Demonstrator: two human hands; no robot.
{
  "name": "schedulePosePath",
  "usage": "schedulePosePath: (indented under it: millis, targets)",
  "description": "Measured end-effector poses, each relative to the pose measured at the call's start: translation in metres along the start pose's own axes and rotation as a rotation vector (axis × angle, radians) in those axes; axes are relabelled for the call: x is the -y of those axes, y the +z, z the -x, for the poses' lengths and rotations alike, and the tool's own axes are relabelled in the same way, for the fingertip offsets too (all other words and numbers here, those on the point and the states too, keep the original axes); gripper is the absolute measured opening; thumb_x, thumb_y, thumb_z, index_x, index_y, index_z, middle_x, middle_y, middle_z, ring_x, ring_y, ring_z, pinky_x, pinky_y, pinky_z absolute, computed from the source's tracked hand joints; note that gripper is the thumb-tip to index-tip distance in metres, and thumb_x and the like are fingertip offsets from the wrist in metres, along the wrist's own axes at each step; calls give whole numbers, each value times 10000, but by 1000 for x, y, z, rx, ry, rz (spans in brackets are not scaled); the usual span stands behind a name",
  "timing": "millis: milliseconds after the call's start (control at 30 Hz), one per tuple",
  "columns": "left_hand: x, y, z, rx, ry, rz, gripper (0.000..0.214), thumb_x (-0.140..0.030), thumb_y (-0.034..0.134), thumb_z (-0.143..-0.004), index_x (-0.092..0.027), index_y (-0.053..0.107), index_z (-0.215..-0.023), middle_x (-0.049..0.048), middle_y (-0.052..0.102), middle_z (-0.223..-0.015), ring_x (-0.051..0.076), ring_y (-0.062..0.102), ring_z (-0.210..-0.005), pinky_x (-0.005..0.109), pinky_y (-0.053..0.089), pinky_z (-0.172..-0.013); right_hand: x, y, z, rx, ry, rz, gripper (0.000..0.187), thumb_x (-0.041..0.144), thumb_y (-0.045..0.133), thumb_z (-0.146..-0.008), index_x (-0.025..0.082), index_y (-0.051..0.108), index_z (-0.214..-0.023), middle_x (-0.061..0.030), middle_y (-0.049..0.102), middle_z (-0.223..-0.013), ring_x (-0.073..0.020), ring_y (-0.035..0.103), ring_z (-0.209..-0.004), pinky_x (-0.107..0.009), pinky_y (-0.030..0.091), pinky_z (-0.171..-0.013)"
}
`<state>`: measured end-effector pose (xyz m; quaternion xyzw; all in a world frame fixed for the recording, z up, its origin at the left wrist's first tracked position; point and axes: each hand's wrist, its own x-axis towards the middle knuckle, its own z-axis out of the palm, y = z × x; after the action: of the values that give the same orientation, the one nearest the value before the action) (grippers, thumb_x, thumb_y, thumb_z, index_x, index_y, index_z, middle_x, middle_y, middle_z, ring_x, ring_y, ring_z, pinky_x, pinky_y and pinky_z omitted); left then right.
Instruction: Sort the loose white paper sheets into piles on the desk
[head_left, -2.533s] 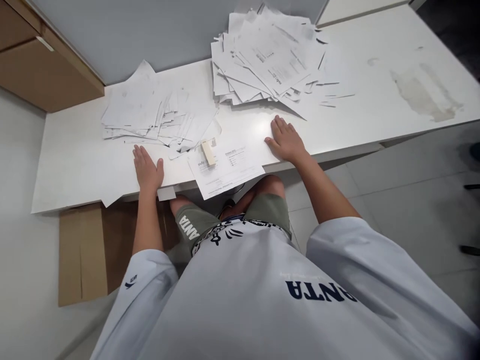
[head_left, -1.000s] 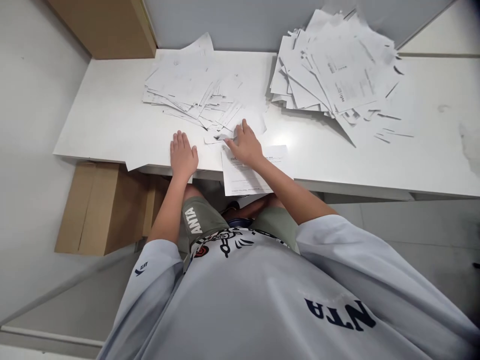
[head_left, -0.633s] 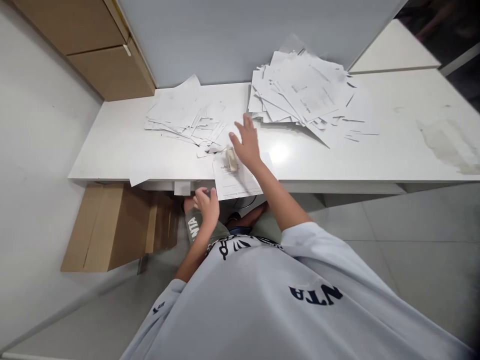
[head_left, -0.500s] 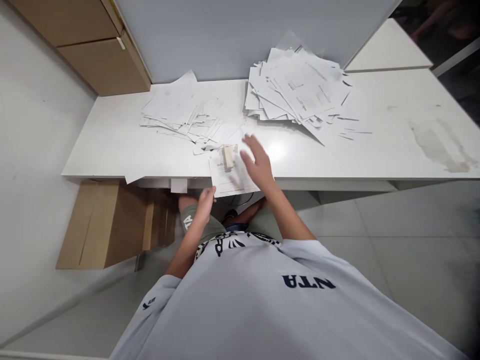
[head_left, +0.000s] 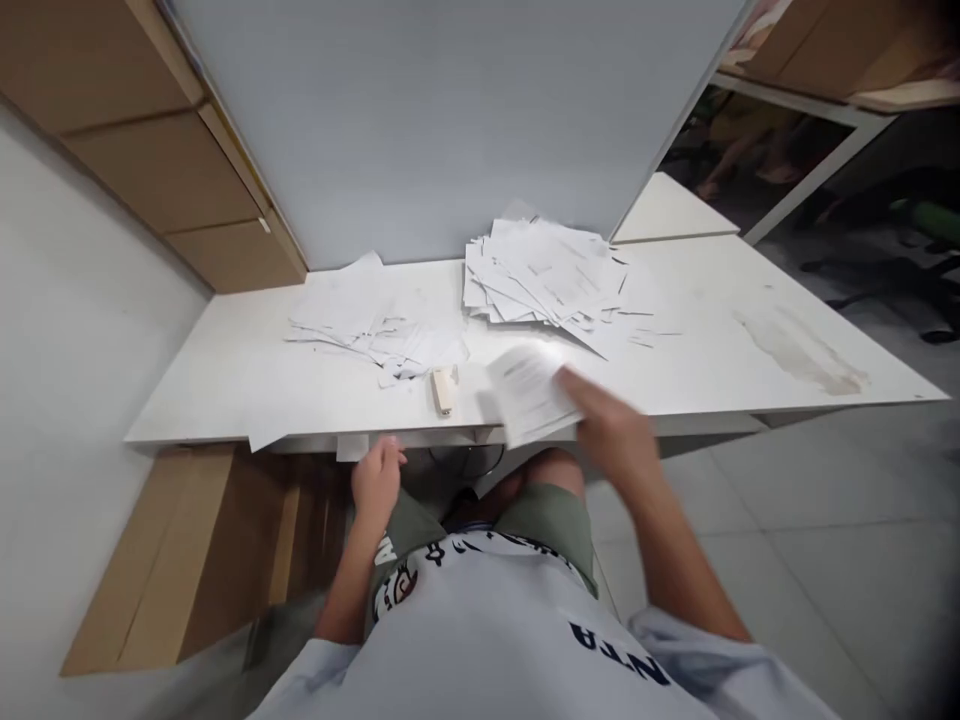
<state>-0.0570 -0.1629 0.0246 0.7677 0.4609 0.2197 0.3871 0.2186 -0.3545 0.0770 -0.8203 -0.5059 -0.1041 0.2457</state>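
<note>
My right hand, blurred by motion, pinches a printed sheet of paper by its right side. The sheet is held over the front edge of the white table. At that same edge, further left, my left hand has its fingers curled, with nothing visible in them. Between the hands, a small cream-coloured oblong object, perhaps a stapler, lies on the tabletop. Behind the held sheet is a thick, untidy pile of printed papers. A flatter spread of loose papers lies to the left.
Cardboard boxes stand under the table at the left. More brown boxes are stacked at the back left corner. A grey panel rises behind the table. One paper corner overhangs the front edge.
The sheet has left my left hand and moved right in my right hand, which was open above it before. The cream object now lies on bare tabletop. My view has tilted up.
</note>
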Motion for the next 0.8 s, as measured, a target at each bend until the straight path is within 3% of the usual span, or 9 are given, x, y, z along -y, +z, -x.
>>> schedulePosePath:
  millis: [100,167,267,367,500,600,667,733,800]
  targets:
    - [10,-23,-53,-228,133,-270,320,-388,358,-938,-225,633,-925,116,707,-966,280,636,-1001,425,468,-928,-46,-36,-86,-339,119,110,644,196,237,-892,256,322,-1528,6,391,-1522,-304,377,-1403,-589,419,-1100]
    - [15,-25,-86,-284,246,-382,347,-339,395,-920,-170,606,-1138,172,631,-1245,303,525,-1253,456,387,-1074,-71,-33,-151,-487,124,156,649,207,88,-926,142,485,-1435,-75,415,-1507,-274,324,-1438,-519,353,-1150]
    - [27,-14,-115,-228,302,-429,490,-321,405,-925,-117,463,-1367,185,464,-1467,290,369,-1411,454,288,-1168,-91,17,-218,-273,32,139,683,258,16,-952,60,507,-1383,-146,424,-1504,-290,301,-1453,-544,234,-1179]
    - [37,-6,-120,-222,219,-430,561,-344,404,-936,-97,377,-1440,205,396,-1515,308,319,-1442,477,268,-1181,-100,78,-235,95,8,12,766,520,46,-968,41,534,-1312,-246,514,-1401,-335,430,-1363,-584,337,-1096]
    - [43,-5,-117,-184,161,-493,572,-337,431,-928,-93,394,-1444,194,434,-1495,331,307,-1446,484,228,-1198,-104,98,-260,198,0,-48,930,789,187,-845,37,559,-1247,-323,527,-1335,-404,480,-1295,-644,351,-1053]
    - [42,-6,-117,-141,140,-574,575,-343,400,-941,-83,399,-1454,189,401,-1520,339,287,-1454,481,211,-1203,-72,91,-301,213,-76,-104,856,786,337,-822,132,496,-1351,-227,435,-1473,-426,388,-1367,-661,262,-1112]
    - [41,-7,-116,-105,124,-631,592,-354,352,-959,-79,356,-1483,178,357,-1550,334,252,-1468,482,196,-1207,-22,100,-318,274,-158,-152,815,713,383,-861,117,447,-1412,-223,412,-1493,-416,381,-1374,-605,300,-1112]
    - [38,-8,-116,-48,112,-677,612,-375,302,-976,-84,295,-1514,154,303,-1581,317,207,-1486,474,180,-1213,46,129,-319,389,-260,-205,747,618,437,-894,104,428,-1435,-198,443,-1481,-355,451,-1333,-528,355,-1104]
    - [36,-10,-115,-2,101,-714,621,-386,270,-985,-92,250,-1532,132,257,-1603,301,170,-1498,464,163,-1218,116,169,-307,461,-361,-235,725,557,521,-885,119,409,-1452,-150,350,-1553,-296,350,-1417,-436,314,-1151]
